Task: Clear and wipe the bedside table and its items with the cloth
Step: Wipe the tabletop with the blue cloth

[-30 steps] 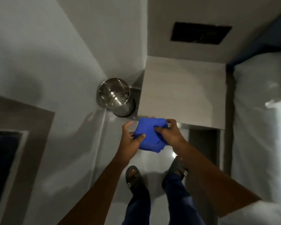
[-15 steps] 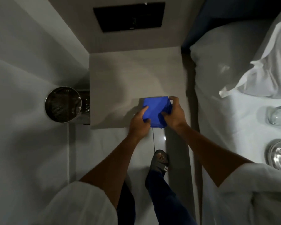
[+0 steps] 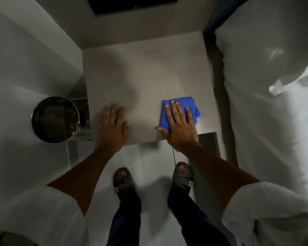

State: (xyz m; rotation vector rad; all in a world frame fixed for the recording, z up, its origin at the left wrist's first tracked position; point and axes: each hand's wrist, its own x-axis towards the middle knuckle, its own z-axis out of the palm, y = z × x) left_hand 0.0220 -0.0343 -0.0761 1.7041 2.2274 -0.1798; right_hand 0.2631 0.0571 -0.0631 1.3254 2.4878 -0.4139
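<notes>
Two hands low | right hand (image 3: 179, 128) flat, fingers spread, pressing blue cloth (image 3: 194, 109) on bedside table (image 3: 140, 77) | left hand (image 3: 111, 128) open, holding nothing | bare top lies ahead, leftward

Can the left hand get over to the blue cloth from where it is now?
Probably yes: the left hand lies flat on the bedside table, and only bare tabletop separates it from the blue cloth under the right hand.

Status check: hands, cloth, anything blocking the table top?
Right hand flat, pressing the blue cloth onto the bedside table. Left hand open, empty, over the near edge. Nothing else on the top.
</notes>
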